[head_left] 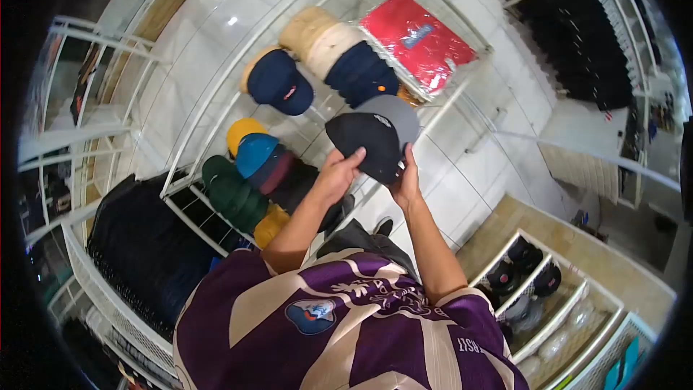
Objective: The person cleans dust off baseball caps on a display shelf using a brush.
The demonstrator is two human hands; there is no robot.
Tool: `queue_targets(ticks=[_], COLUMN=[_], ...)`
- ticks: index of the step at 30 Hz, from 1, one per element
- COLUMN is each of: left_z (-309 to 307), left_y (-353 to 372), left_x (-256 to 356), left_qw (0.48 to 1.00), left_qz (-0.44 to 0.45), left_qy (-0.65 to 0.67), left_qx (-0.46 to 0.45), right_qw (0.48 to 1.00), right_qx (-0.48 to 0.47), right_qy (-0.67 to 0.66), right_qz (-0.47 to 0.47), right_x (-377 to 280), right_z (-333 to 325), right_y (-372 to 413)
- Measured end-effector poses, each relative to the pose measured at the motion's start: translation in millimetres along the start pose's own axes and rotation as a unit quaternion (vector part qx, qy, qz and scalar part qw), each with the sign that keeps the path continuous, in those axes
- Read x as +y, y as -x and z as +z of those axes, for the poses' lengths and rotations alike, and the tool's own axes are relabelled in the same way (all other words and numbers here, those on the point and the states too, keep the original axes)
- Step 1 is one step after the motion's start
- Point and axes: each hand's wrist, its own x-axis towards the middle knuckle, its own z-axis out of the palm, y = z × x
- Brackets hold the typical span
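Note:
A black cap [364, 137] with a grey brim is held up between my two hands, over the front edge of a glass-topped rack. My left hand [339, 173] grips its left side, thumb on the black crown. My right hand [407, 177] holds the lower right edge near the back. Just behind the cap stand stacked navy caps [361, 76] and beige caps [314, 32]. A separate navy cap [280, 85] lies left of them. A red garment [416, 42] in clear plastic lies at the back right of the glass.
Green caps [232, 191], a blue cap [256, 153] and yellow caps sit on the rack's left part. Dark clothes [151, 245] hang at the left, more black clothes [577, 36] at the upper right. A white divided bin [577, 292] with black caps stands at the lower right.

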Motion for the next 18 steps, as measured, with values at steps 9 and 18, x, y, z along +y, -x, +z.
queue_targets(ticks=[9, 18], left_z=[53.0, 246.4], left_y=[-7.5, 39.5], left_x=[-69.9, -194.5], left_qw=[0.948, 0.795], left_qz=[-0.203, -0.273], left_qy=[-0.106, -0.354], left_qx=[-0.222, -0.410], right_qw=[0.943, 0.859], right_qx=[0.117, 0.239], right_qy=[-0.094, -0.097], right_qz=[-0.295, -0.443], right_x=[-60.1, -28.6], right_z=[-122.1, -274.3], right_y=[130.7, 322.5])
